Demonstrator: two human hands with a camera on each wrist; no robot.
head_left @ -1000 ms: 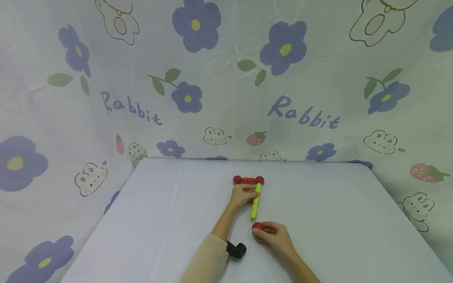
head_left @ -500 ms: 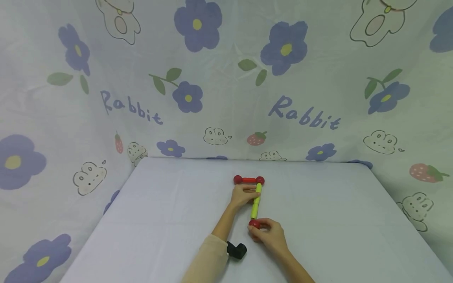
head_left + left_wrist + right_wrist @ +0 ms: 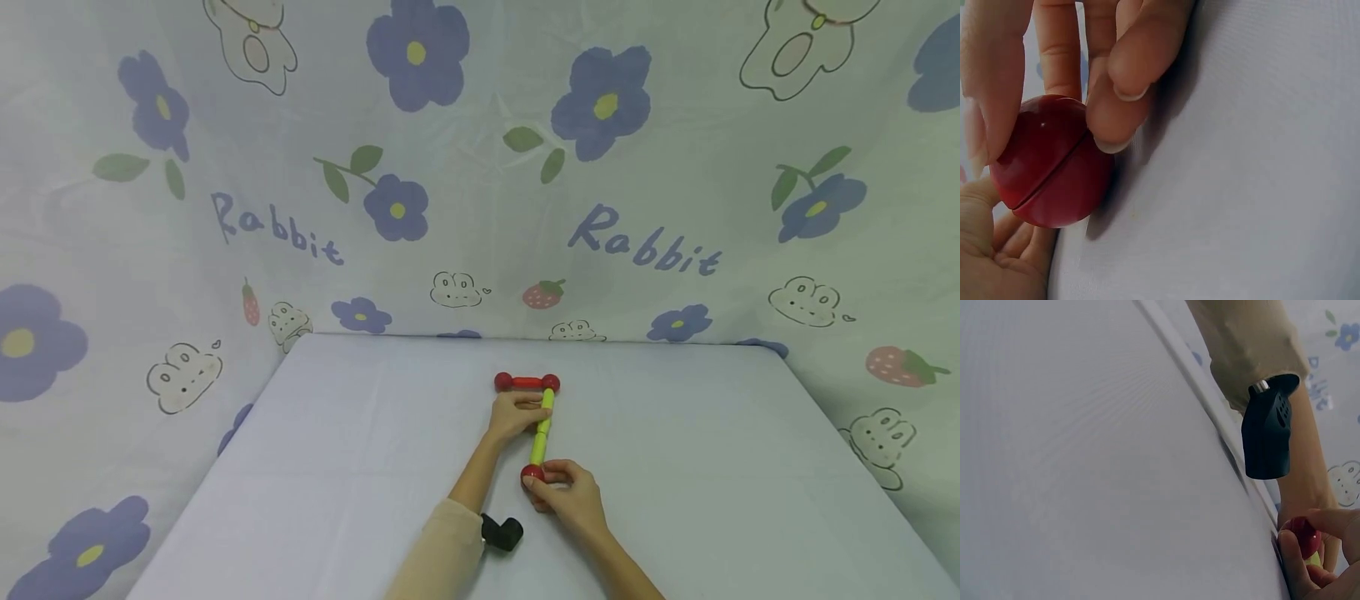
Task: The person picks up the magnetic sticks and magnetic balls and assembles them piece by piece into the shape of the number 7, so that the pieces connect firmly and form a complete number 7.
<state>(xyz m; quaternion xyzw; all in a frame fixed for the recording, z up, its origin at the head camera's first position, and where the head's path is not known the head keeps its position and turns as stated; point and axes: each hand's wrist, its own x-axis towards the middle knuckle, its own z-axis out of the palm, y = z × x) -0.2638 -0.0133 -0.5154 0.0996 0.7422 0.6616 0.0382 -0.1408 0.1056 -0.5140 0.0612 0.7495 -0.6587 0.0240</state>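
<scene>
My left hand point(image 3: 513, 414) pinches the upper part of a yellow-green rod point(image 3: 538, 447), which narrows at its middle. The rod's far end meets a red ball point(image 3: 551, 382). At the near end, my right hand point(image 3: 573, 500) holds another red ball point(image 3: 531, 473) between thumb and fingers, against the rod's tip. Large in the left wrist view, this near ball point(image 3: 1054, 162) shows a dark seam, with right-hand fingers round it and my left hand point(image 3: 997, 256) behind. In the right wrist view, the pinched ball point(image 3: 1304, 537) partly covers the rod.
A short red rod point(image 3: 527, 382) joins the far ball to a third red ball point(image 3: 503, 381) on its left. A black device point(image 3: 502, 532) sticks out from my left sleeve. White cloth covers the table point(image 3: 712, 467); a printed curtain point(image 3: 495, 167) surrounds it.
My right hand has moved slightly left and away from me, bringing its red ball to the near end of the yellow-green rod. My left hand has stayed put on the rod.
</scene>
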